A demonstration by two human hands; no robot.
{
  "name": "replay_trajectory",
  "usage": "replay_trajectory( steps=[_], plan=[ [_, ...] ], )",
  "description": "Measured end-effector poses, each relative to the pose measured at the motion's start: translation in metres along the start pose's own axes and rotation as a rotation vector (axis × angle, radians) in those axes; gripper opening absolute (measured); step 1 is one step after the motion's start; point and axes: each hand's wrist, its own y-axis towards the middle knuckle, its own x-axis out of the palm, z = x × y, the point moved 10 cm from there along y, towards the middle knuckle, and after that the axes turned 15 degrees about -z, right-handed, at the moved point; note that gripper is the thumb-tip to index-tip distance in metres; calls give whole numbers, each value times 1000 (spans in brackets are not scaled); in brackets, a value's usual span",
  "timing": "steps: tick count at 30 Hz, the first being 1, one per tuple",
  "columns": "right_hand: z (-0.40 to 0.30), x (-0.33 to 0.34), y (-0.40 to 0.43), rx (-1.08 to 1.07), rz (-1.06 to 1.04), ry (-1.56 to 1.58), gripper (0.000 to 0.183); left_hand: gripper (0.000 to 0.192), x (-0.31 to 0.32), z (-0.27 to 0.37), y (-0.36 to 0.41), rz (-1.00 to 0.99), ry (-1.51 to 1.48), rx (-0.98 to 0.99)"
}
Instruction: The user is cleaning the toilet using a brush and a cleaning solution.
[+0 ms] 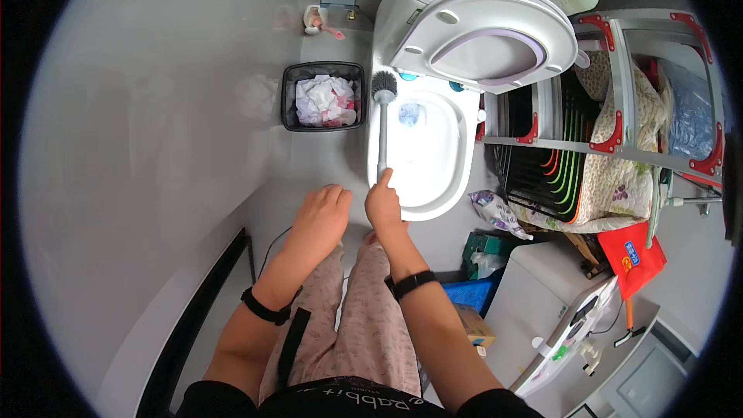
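Note:
My right hand (383, 204) grips the grey handle of a toilet brush (383, 133), with the index finger stretched along it. The dark bristle head lies at the left side of the white toilet bowl (438, 197), close to the seat hinge; whether it touches the rim I cannot tell. Behind the bowl the raised toilet seat (540, 6) leans back. A little water shows at the bottom of the bowl. To the left of the brush handle, my left hand (321, 217) hovers with its fingers curled under. Its palm is hidden from view.
A black waste bin (284, 98) with crumpled tissue stands left of the toilet. At the right lean a folded step ladder (630, 154) and a black rack (540, 186). A plastic packet (498, 215) lies by the bowl, and a washing machine (540, 284) stands lower right.

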Motion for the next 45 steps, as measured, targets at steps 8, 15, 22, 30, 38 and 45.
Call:
replay_trajectory(
  steps=[8, 15, 22, 30, 38, 45],
  plan=[
    [-3, -30, 27, 5, -4, 39, 54, 13, 11, 10, -6, 1, -43, 48],
    [45, 12, -18, -27, -28, 9, 50, 12, 25, 10, -4, -43, -104, 17],
    [41, -18, 0, -28, -1, 94, 45, 8, 53, 26, 3, -76, -65, 82],
    [60, -44, 10, -27, 33, 112, 42, 8, 45, 48, 20, -48, -85, 97],
    [116, -39, 2, 26, 45, 38, 35, 9, 40, 37, 17, 0, -112, 12],
    [167, -19, 134, 183, -145, -122, 34, 7, 55, -2, 3, -26, -214, -175]
  ],
)
